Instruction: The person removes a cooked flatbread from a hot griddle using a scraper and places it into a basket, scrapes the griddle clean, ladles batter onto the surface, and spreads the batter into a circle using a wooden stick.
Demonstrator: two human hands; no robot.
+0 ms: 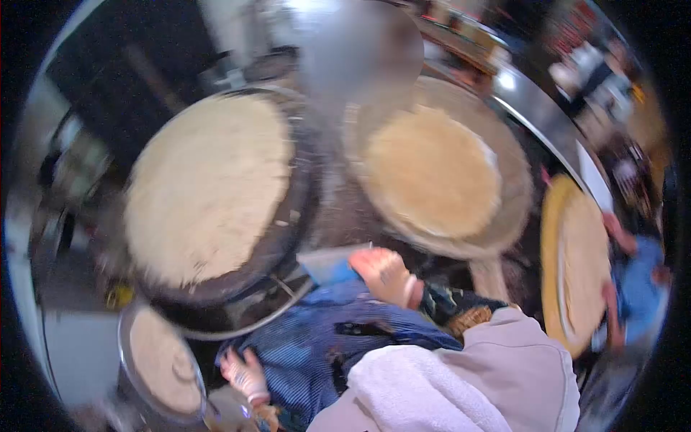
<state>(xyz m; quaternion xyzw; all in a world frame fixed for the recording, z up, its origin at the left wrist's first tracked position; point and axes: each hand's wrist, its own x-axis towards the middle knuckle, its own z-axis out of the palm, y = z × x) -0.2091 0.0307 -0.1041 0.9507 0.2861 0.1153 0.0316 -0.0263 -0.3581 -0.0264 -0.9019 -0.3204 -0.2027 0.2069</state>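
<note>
My right hand (385, 275), gloved, is closed on a flat blue scraper (327, 265) in front of the blue apron (309, 338). My left hand (245, 376) hangs low beside the apron, fingers apart and holding nothing that I can see. Close to it stands a metal bucket of pale batter (164, 360). Ahead on the left, a large round griddle (302, 194) carries a wide sheet of pale batter (212, 187). To its right, a thin golden pancake (432, 173) lies on a round, light-brown tray (515, 201).
At the right, a person in a blue top (640, 277) has their hands at a round yellow-rimmed tray (551, 266) bearing flat pancakes. A steel counter edge (540, 119) runs behind. A blurred grey patch hides the top middle.
</note>
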